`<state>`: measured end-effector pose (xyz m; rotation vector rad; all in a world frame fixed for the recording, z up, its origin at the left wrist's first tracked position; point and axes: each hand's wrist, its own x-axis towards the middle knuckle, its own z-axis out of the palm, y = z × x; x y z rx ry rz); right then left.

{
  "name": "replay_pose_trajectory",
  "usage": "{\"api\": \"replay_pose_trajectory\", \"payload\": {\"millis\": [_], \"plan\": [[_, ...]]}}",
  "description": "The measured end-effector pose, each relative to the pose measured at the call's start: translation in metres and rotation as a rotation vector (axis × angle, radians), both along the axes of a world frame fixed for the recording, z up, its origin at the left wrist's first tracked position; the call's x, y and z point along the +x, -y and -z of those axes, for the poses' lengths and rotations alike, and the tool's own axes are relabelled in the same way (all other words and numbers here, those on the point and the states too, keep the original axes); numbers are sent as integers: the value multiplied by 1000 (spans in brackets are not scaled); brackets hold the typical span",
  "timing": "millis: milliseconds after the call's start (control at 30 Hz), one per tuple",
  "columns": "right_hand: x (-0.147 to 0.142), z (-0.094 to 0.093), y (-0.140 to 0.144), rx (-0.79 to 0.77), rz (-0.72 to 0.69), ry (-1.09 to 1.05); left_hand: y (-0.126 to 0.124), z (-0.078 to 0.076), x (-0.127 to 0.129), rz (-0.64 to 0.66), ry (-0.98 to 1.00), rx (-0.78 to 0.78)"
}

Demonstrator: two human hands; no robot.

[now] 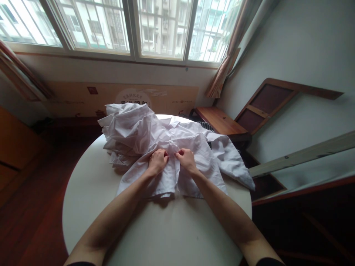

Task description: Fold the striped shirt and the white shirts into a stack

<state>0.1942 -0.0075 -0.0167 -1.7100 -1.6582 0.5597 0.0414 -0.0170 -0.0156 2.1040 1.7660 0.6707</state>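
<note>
A white button-up shirt (199, 147) lies spread on the round white table (91, 192), its collar at the far side and its hem towards me. One sleeve hangs out to the right. My left hand (159, 160) is closed on the cloth left of the front opening. Just across the opening, my right hand (185, 159) pinches the other front edge between thumb and fingers. The fingertips of both hands are close together but apart. Whether a button sits in either pinch is too small to tell.
A heap of crumpled white shirts (127, 129) rises on the table's far left, touching the spread shirt. Behind the table are a wooden bench (222, 120) and a large printed cardboard panel (166, 98) under the window. A pale wooden beam (305, 155) slants in at the right.
</note>
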Motion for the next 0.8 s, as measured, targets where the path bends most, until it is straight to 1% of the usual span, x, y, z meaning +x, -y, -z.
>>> {"api": "replay_pose_trajectory", "payload": {"millis": [67, 133, 200, 267, 333, 433, 533, 667, 733, 800], "plan": [[-1, 4, -2, -25, 34, -241, -2, -4, -2, -11, 77, 2], [-4, 7, -2, -69, 34, -505, -5, -7, -3, -10, 165, -22], [-9, 7, 0, -120, -8, -739, -7, -8, -5, 10, 280, -74], [-13, 6, 2, -163, -58, -870, -10, -7, -7, 26, 411, -127], [-16, 3, 4, -167, -78, -879, -13, -3, -8, 27, 519, -151], [-16, 1, 4, -126, -68, -827, -17, 4, -7, 7, 635, -162], [-17, 3, 3, -119, -78, -866, -19, 8, -5, 0, 713, -180], [-16, 8, 3, -150, -102, -945, -19, 6, -4, -7, 654, -148], [-15, 9, 3, -135, -93, -903, -17, 2, -5, -11, 583, -125], [-14, 8, 3, -78, -69, -814, -15, -2, -6, -24, 475, -93]]}}
